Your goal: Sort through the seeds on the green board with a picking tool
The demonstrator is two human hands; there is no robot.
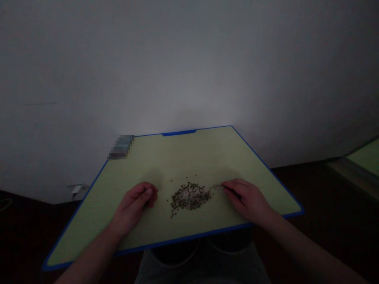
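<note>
A loose pile of small dark beans mixed with pale grains [191, 196] lies on the yellow-green tabletop [189, 154], with several strays around it. To its right, my right hand [244, 196] pinches a pair of thin metal tweezers [218, 186]. Their tips point left, close to the pile's right edge; whether they grip a bean is too small to tell. My left hand [136, 203] is curled closed over the table, left of the pile and apart from it. The inside of its fingers is hidden, so anything held there does not show.
Blue edging [177, 240] runs round the table. At the far left corner lies a blurred-out flat item [121, 146]. A grey wall [189, 71] stands behind, with a white plug [77, 189] low on the left. My legs [201, 264] are below the near edge.
</note>
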